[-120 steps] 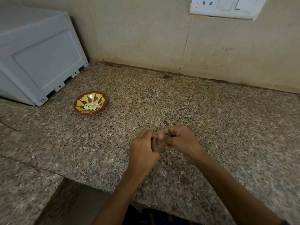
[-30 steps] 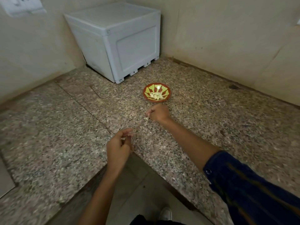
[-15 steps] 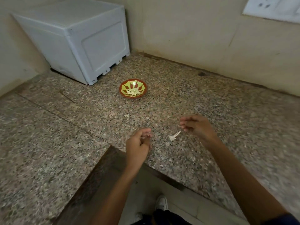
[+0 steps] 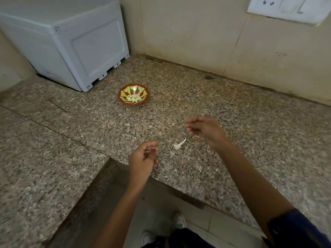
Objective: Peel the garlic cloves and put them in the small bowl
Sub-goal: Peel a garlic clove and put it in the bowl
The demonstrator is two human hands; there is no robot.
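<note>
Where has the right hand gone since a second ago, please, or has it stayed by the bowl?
Yes, it moved. The right hand has pulled back from the bowl toward the counter's front edge.

Worktop [image 4: 250, 131]: speckled granite, polished, brown-grey w/ black flecks, dull sheen; seam line across left part. Small bowl [image 4: 133, 94] nr back-left corner: glazed ceramic look, glossy, red-brown w/ yellow-green pattern. Peeled cloves [image 4: 133, 98] inside: pale, smooth. Garlic skin [image 4: 179, 144] nr front edge: thin, papery, white, matt. Box [image 4: 68, 42] at back-left corner: moulded plastic, pale grey, smooth, satin. Wall [image 4: 197, 33]: beige tile, matt, stained. Switch plate [image 4: 286, 8]: white plastic, smooth. Sleeve [image 4: 300, 230]: dark blue cloth.
</note>
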